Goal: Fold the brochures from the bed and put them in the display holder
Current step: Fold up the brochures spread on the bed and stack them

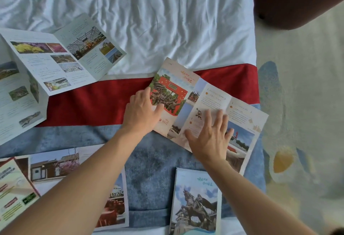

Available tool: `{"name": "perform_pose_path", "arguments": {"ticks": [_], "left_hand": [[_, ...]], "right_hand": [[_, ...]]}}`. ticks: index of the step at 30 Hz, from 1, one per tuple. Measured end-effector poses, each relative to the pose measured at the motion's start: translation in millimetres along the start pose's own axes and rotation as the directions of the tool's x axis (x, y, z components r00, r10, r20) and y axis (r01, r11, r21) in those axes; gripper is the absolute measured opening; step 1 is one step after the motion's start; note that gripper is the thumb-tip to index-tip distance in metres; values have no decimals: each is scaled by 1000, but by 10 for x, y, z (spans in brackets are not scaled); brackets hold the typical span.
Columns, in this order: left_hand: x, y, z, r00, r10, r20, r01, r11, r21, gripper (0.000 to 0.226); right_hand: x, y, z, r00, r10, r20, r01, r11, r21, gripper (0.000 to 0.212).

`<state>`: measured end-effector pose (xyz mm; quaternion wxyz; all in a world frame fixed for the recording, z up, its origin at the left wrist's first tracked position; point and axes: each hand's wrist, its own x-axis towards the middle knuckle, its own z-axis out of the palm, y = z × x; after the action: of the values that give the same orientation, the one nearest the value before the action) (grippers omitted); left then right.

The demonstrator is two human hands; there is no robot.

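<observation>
Five colourful brochures (208, 104) lie on the bed, most unfolded, one folded.

Your bed (167, 21) carries a red-and-blue runner (96, 102) over its white sheet; on it lie four unfolded brochures (219, 108) and one folded brochure (195, 203).

Both bare forearms reach forward over the bed (167, 21), the left hand (142, 111) and right hand (211, 138) lying flat side by side, fingers straight and spread.
</observation>
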<state>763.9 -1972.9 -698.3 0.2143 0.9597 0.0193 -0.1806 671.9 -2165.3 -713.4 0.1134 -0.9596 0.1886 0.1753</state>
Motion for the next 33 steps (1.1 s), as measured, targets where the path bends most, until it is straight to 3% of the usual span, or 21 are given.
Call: {"name": "perform_pose_path", "arguments": {"ticks": [5,7,12,16,18,22,26,30,33], "left_hand": [[-11,81,10,995,-85,-52,84,996,-15,52],[-7,96,0,988,-148,-53,140,982,-126,44],[5,94,-59,921,-388,-36,347,858,-379,24],[-42,124,-119,887,-461,-14,377,741,-555,26],[-97,160,-131,894,-448,-7,355,719,-598,26],[-200,227,-113,937,-348,-23,280,789,-547,20],[-292,384,-24,955,-286,80,271,733,-624,25],[-387,593,146,983,-146,112,183,827,-531,16],[-437,760,298,988,-110,111,150,870,-471,14]], "right_hand": [[-6,161,-42,1000,10,-2,-9,993,116,97],[1,209,-88,1000,12,-15,-9,985,174,94],[-25,326,-167,1000,-23,7,20,970,240,88],[-69,352,-185,997,-69,17,61,957,284,84],[-90,348,-188,997,-82,14,72,941,329,82],[-113,401,-203,996,-91,2,83,911,404,75],[-120,541,-238,998,-62,8,50,877,478,71],[-136,689,-263,1000,-21,-14,25,879,475,63],[-157,827,-277,996,36,-81,-3,926,378,62]]}}
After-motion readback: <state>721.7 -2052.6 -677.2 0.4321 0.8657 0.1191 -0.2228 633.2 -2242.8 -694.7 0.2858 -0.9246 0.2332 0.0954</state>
